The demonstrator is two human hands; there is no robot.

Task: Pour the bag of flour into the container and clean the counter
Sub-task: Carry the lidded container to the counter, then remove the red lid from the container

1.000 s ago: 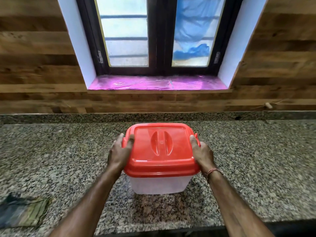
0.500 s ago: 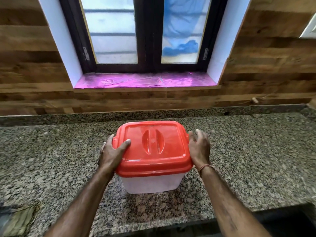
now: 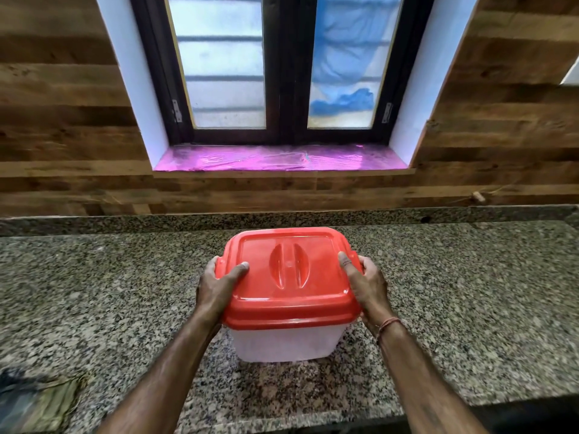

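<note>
The step in hand looks like the closing or settling of the container (image 3: 286, 341): both hands grip the red lid (image 3: 288, 277) at its sides. The left hand (image 3: 216, 289) wraps the lid's left edge, thumb lying on top and fingers curled down out of sight. The right hand (image 3: 365, 286) does the same on the right edge, thumb up on the lid, fingers round the rim. Both are partly closed on the lid. Whether they press it down or are about to lift it cannot be told.

The container stands near the front middle of the granite worktop (image 3: 470, 292), below the window. Its body is pale and cloudy, squarish, tapering a little toward the base; how full it is cannot be seen. The lid is glossy, with a moulded grip in its centre, and appears to sit level.

No flour bag is in view, and no spill shows on the speckled stone. A crumpled cloth (image 3: 37, 399) lies at the front left corner, well apart from the container. The next move probably calls for letting go and reaching for that cloth to wipe the worktop.
</note>
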